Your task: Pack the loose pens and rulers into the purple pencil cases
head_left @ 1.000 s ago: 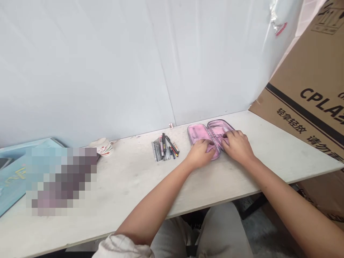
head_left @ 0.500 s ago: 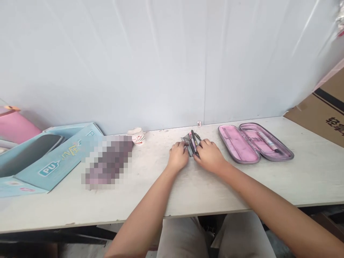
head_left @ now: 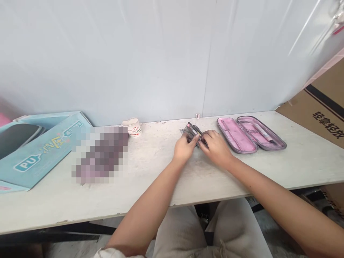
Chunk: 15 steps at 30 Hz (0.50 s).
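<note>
A small bundle of pens (head_left: 194,129), mostly dark with one pink-tipped, lies on the table between my two hands, together with a greyish see-through flat piece (head_left: 184,133). My left hand (head_left: 184,147) grips the bundle from the left, its thumb laid across the lower part. From the other side, my right hand (head_left: 217,147) has its fingers curled against the pens' near ends. The lower ends are partly hidden by my fingers. To the right lies an open pink pencil case (head_left: 239,138) with a light-coloured marker (head_left: 263,132) in its right half.
A paper cup (head_left: 133,127) stands near the wall, beside a pixelated dark-purple object (head_left: 100,156). The blue box (head_left: 45,154) sits at the left. A cardboard box (head_left: 319,104) stands at the right. The table's front edge (head_left: 215,200) runs just before my legs.
The pens now slant more, with their far ends leaning left. My left thumb has come over the bundle, and my right fingers are drawn in more. The view has shifted slightly.
</note>
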Each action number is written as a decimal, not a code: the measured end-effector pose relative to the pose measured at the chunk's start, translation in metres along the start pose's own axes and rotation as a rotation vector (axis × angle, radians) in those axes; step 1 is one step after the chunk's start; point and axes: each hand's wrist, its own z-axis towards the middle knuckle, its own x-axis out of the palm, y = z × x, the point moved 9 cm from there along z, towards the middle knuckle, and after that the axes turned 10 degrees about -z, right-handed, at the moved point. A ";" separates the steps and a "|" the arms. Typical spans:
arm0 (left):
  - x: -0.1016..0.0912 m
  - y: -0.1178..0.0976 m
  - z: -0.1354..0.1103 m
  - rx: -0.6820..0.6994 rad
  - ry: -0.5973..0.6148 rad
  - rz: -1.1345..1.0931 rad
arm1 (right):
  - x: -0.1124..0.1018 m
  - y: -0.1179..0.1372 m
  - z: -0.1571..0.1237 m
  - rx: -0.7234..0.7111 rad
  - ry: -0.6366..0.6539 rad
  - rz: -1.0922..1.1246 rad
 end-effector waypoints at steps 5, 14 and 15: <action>0.027 -0.005 -0.001 -0.073 0.080 -0.516 | -0.018 -0.015 -0.019 -0.069 -0.078 -0.028; 0.144 -0.055 -0.003 -0.177 0.259 -0.755 | -0.037 -0.134 -0.057 0.151 -0.156 -0.043; 0.160 -0.060 -0.002 -0.168 0.269 -0.728 | -0.039 -0.150 -0.063 0.188 -0.171 -0.051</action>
